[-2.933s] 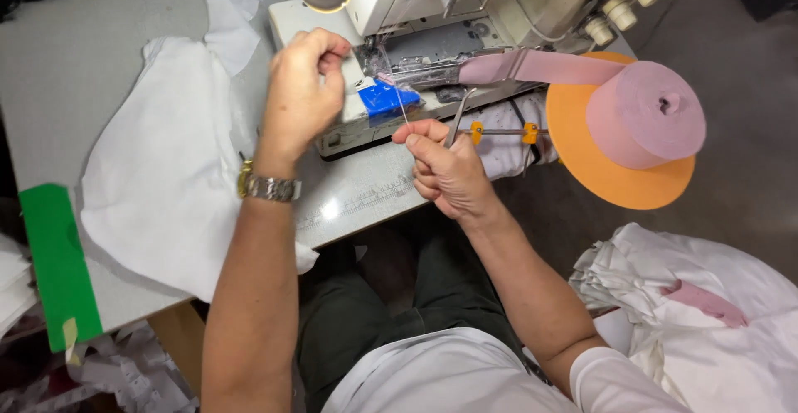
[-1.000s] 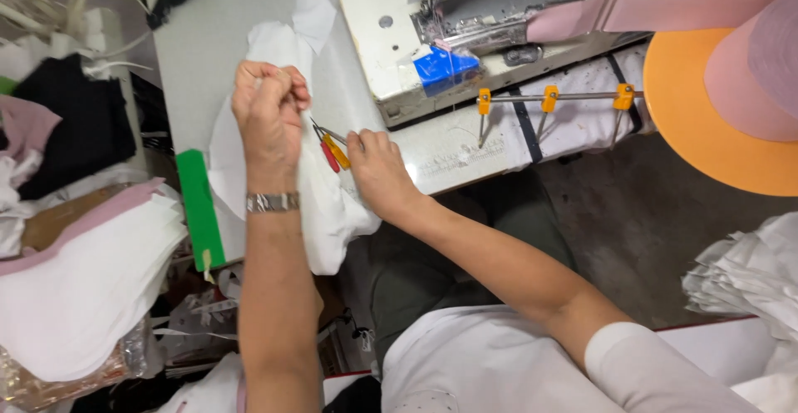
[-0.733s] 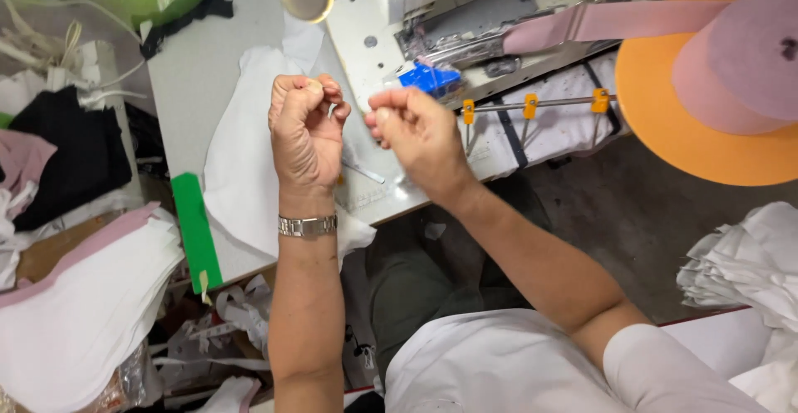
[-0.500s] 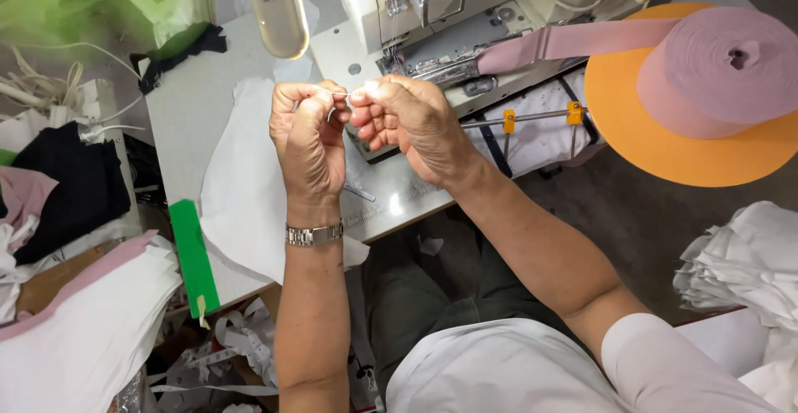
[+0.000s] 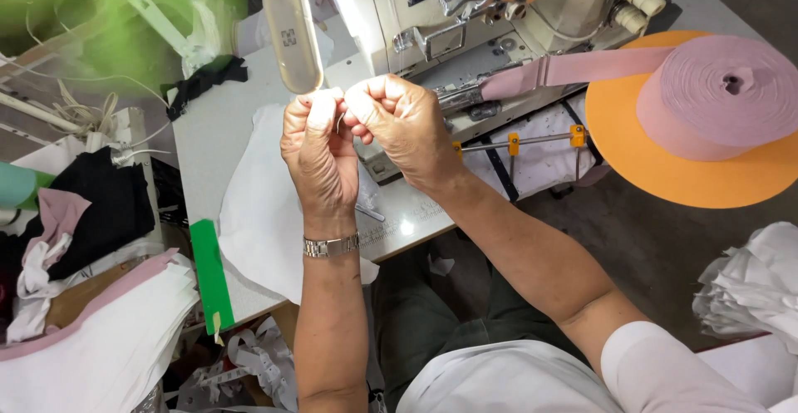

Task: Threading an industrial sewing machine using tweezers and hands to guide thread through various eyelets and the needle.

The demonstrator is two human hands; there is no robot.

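Both my hands are raised close together in front of the white sewing machine [image 5: 432, 14]. My left hand [image 5: 318, 151], with a metal watch on its wrist, has its fingertips pinched. My right hand [image 5: 401, 122] is curled tight against it. Between the fingertips runs a thin thread [image 5: 340, 120]; what else they pinch is too small to tell. A pink tape strip [image 5: 582, 68] leads from the machine to a large pink roll [image 5: 723, 97] on an orange disc [image 5: 648, 168].
White cloth [image 5: 262, 213] lies on the grey table [image 5: 212, 130] beneath my hands, with a small metal tool [image 5: 370, 209] beside it. A green strip [image 5: 209, 276] sits at the table edge. Stacked white and pink pieces [image 5: 100, 346] are at the left, a white pile [image 5: 748, 288] at the right, and a green fan [image 5: 108, 14] at top left.
My right hand came up from the cloth on the table to meet my left hand. Both hands then rose together toward the machine, fingertips touching.
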